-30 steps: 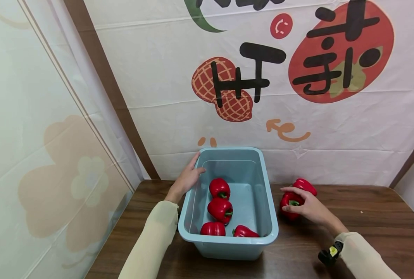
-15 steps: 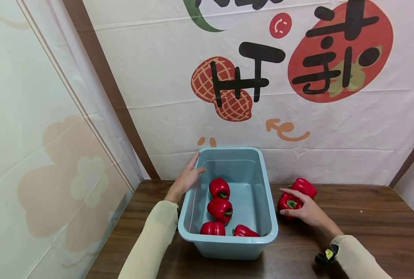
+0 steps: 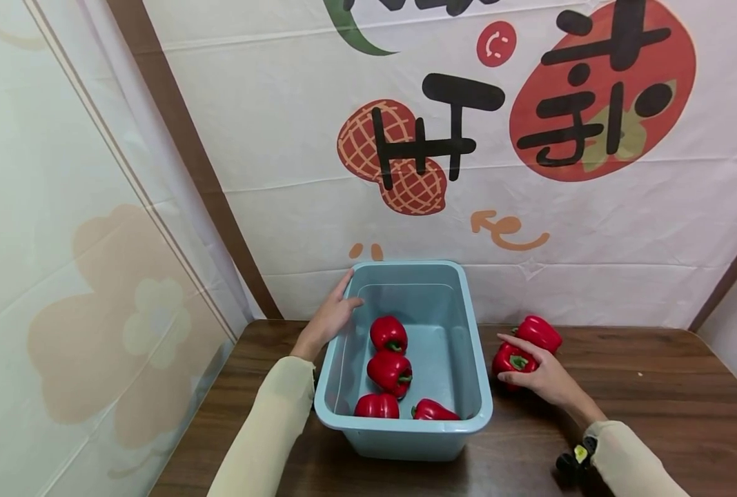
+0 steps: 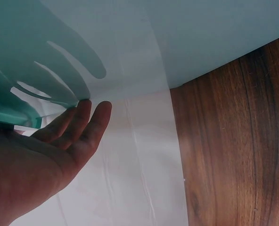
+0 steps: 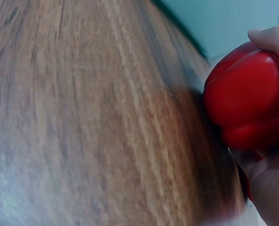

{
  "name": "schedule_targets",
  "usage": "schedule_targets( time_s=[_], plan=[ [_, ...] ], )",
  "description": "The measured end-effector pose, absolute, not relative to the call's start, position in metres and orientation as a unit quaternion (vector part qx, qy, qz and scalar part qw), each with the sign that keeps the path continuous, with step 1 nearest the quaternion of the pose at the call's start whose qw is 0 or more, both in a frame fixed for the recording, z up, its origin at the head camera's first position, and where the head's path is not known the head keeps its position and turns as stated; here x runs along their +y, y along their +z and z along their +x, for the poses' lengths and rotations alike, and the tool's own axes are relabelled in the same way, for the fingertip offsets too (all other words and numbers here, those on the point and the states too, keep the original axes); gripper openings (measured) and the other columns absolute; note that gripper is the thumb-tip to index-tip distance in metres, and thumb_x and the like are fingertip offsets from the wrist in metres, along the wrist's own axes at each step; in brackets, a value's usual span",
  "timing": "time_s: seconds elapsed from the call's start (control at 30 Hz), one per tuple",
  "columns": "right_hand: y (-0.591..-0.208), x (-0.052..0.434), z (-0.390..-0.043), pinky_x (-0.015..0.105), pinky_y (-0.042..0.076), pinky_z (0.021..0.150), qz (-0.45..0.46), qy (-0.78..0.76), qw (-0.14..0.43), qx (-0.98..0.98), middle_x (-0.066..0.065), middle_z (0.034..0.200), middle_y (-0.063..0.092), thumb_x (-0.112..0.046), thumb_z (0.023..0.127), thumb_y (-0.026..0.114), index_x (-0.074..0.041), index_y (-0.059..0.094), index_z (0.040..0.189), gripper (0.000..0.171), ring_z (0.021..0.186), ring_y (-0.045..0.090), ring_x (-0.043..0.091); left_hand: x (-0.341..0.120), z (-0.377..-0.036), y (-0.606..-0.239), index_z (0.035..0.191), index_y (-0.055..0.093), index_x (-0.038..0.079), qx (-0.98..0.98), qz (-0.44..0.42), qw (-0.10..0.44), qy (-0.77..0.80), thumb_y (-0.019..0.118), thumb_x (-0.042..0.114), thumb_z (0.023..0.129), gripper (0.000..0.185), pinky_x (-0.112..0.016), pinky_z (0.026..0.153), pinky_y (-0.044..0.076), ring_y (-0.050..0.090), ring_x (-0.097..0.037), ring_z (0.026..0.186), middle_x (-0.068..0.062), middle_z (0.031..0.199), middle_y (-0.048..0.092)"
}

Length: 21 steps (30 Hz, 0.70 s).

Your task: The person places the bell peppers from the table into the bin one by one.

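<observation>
Count from my remote station: one blue bin (image 3: 477, 404) stood on the tabletop (image 3: 654, 386). I counted six red peppers in all: four inside the bin (image 3: 388, 334) (image 3: 390, 370) (image 3: 377, 406) (image 3: 433, 411), two outside on its right (image 3: 511, 359) (image 3: 539, 333). Two hands were in view, left (image 3: 331, 319) and right (image 3: 545, 379).

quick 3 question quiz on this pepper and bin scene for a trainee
1. How many red peppers lie inside the blue bin?
2. True or false: the left hand holds a pepper.
3. The right hand grips: A) the bin's rim, B) a red pepper on the table, C) nothing.

Key: 1. Four. 2. False, it rests on the bin's far left rim. 3. B; another pepper lies just behind it.
</observation>
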State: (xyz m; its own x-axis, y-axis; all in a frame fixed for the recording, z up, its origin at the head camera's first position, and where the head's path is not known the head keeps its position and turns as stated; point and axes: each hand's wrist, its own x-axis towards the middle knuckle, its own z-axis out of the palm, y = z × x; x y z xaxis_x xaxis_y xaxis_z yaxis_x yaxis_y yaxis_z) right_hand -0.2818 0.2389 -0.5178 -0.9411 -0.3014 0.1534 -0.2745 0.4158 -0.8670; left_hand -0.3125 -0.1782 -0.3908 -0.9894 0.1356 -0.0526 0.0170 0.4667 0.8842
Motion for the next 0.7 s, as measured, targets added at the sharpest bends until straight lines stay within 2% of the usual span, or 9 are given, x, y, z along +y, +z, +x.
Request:
schedule_targets(
  time_s=[0.2,0.43,0.7],
  plan=[
    [-0.5189,0.241,-0.2813,0.033,0.057,0.077,-0.174,-0.523,0.013,0.835,0.016,0.13,0.054,-0.022,0.081,0.08,-0.019,0.048,0.146,0.073,0.112,0.052,0.035,-0.1768,-0.3131,-0.3902,0.159,0.011,0.037,0.854,0.043,0.064,0.515,0.044,0.032,0.1,0.068,-0.067,0.104,0.036,0.035,-0.04,0.14,-0.005,0.164,0.019],
    [-0.5165,0.2394,-0.2788,0.032,0.056,0.077,-0.189,-0.525,0.008,0.83,0.018,0.129,0.054,-0.018,0.083,0.077,-0.014,0.046,0.147,0.071,0.111,0.053,0.035,-0.1779,-0.3117,-0.3892,0.159,0.012,0.037,0.857,0.04,0.062,0.51,0.044,0.033,0.1,0.067,-0.069,0.104,0.035,0.035,-0.041,0.14,-0.005,0.164,0.02],
    [-0.5128,0.2378,-0.2744,0.033,0.055,0.077,-0.174,-0.519,0.011,0.837,0.02,0.131,0.052,-0.019,0.083,0.077,-0.017,0.047,0.146,0.07,0.113,0.051,0.036,-0.1779,-0.3113,-0.3905,0.159,0.014,0.036,0.854,0.04,0.055,0.515,0.044,0.031,0.1,0.066,-0.069,0.104,0.035,0.034,-0.04,0.14,-0.005,0.164,0.02]
  ],
)
